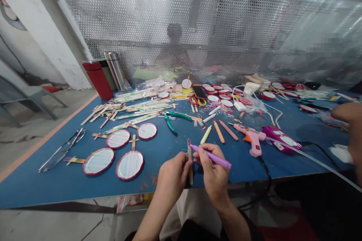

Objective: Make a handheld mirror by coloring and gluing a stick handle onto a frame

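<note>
My left hand [173, 175] is closed around a wooden craft stick [190, 158], held upright near the front edge of the blue table [42, 184]. My right hand [212, 169] grips a purple marker [213, 156], its tip touching the upper part of the stick. The top of the stick is coloured purple. Both hands sit close together just in front of me.
Round red-rimmed paddles [129, 164] lie to the left, loose sticks [135, 107] and green pliers [174, 118] behind. A pink glue gun [251, 139], markers [219, 132], red-white discs [220, 94], flasks [98, 79] and a perforated metal screen [198, 29]. Another person's arm [352, 128] is at right.
</note>
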Tool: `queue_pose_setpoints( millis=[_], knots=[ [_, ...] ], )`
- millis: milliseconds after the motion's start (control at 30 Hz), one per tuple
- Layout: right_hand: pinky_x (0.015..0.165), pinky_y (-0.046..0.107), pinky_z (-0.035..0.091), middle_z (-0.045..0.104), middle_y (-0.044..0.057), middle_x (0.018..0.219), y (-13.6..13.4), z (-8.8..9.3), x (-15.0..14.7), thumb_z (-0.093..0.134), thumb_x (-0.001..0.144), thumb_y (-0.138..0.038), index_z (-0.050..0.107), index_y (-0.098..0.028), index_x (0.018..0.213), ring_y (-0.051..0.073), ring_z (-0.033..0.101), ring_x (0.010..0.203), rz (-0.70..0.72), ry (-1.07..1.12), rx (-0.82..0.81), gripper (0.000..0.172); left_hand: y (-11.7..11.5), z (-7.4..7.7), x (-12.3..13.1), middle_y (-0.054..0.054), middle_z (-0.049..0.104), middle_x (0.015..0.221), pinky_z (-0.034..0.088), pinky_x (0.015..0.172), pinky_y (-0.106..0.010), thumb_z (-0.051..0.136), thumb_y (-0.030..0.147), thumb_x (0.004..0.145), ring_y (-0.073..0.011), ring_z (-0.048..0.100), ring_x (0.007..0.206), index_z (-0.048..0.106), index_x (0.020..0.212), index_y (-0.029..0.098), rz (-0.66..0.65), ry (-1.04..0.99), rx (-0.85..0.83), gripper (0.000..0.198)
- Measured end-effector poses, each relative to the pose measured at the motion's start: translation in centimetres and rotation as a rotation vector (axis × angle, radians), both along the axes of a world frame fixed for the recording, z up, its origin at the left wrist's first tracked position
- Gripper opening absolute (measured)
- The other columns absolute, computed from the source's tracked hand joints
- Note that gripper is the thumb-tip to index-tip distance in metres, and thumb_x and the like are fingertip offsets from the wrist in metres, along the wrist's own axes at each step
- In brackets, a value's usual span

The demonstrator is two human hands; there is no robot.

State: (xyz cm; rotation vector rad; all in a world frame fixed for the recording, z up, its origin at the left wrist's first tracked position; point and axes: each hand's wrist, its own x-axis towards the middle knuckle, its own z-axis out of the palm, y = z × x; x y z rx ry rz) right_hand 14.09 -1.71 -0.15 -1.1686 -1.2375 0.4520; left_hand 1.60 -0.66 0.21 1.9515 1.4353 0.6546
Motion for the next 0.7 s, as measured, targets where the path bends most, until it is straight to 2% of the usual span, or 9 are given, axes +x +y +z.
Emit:
queue_pose_setpoints(
  millis=[267,700],
  knots=[
    [0.062,0.024,0.053,0.063,-0.001,0.077,0.12,0.08,-0.04,0.052,0.093,-0.025,0.06,-0.021,0.088,0.013,0.065,0.069,0.018,-0.01,0.004,0.011,0.03,-0.01,0.01,0.001,0.059,0.068,0.034,0.062,-0.025,0.037,0.033,0.091,-0.0159,0.054,0.063,0.048,0.076,0.023,0.002,-0.004,0.007,0.021],
    [0.063,0.024,0.053,0.064,0.0,0.078,0.18,0.16,-0.02,0.052,0.093,-0.027,0.061,-0.02,0.089,0.013,0.064,0.07,-0.034,0.009,-0.016,0.012,-0.08,0.33,0.01,0.001,0.06,0.069,0.035,0.062,-0.025,0.037,0.031,0.091,-0.0159,0.054,0.064,0.048,0.075,0.023,0.0,0.004,0.0,0.021]
  ],
)
